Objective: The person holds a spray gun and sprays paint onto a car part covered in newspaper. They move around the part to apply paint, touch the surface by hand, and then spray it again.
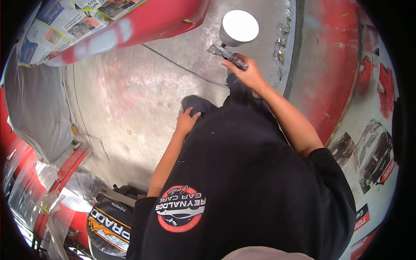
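While grey sheeting (37,104) hangs at the far left, a red panel (160,26) with pale patches slants beside it, partly masked with newspaper (65,21). On the near left, a Toyota Prado cover (110,225) stands close to clear plastic (52,186). Across the floor (125,104) a thin dark line (173,65) runs right towards the person's legs; its link to anything cannot be made out.

Then comes the left hand (186,122), its grip loosely open, fingers a little bent and laid on a dark trouser leg (197,104); nothing shows in it. Right of that, at the far side, the spray gun (226,54) is held above the floor, its cup (232,42) on top under a white lid (240,25). The right hand (250,74) has its grip closed round the gun's handle; whether the trigger is pressed I cannot tell. It looks like a steady one-handed hold, and any shift of the gun would call for a firm wrist to keep the cup from tipping. Farther right lie a red-stained strip (331,56) and car pictures (375,149).
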Available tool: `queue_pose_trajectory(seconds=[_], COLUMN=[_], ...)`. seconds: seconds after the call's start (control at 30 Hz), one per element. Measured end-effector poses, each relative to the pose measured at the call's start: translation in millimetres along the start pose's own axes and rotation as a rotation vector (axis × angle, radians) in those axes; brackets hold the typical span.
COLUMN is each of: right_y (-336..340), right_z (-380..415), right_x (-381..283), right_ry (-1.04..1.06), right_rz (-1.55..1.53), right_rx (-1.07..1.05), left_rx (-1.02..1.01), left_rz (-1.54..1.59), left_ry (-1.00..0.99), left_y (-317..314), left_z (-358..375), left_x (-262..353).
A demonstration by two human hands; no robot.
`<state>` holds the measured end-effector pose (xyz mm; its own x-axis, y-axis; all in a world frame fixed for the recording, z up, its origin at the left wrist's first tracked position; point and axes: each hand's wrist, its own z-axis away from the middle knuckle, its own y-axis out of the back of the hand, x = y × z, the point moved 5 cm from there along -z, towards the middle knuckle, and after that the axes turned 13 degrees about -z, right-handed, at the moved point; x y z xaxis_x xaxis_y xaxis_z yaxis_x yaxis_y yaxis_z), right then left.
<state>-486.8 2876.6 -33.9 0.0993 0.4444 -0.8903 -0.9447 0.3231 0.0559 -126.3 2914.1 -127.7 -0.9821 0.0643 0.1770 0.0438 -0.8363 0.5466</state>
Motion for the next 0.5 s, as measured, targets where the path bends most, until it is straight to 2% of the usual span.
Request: queue_pose_trajectory(seconds=[0.13,0.2,0.23,0.27,0.37,0.5], right_y=[-34,-54,-64,-74,-106,-146], right_z=[17,27,30,31,41,31], right_x=[-3,2,6,10,31,60], right_ry=[0.012,0.069,0.102,0.103,0.113,0.191], right_rz=[0.032,0.006,-0.003,0.005,0.012,-0.032], right_rx=[0.063,0.120,0.144,0.163,0.207,0.293], left_rx=[-0.276,-0.365,-0.329,-0.377,-0.372,-0.452], left_rz=[0.019,-0.062,-0.173,-0.093,-0.055,-0.032], left_ry=[-0.015,-0.038,0.019,0.127,0.124,0.226], left_y=[-36,-88,-87,-85,-127,-126], left_z=[17,3,12,20,16,35], left_x=[-43,-104,-113,-129,-195,-197])
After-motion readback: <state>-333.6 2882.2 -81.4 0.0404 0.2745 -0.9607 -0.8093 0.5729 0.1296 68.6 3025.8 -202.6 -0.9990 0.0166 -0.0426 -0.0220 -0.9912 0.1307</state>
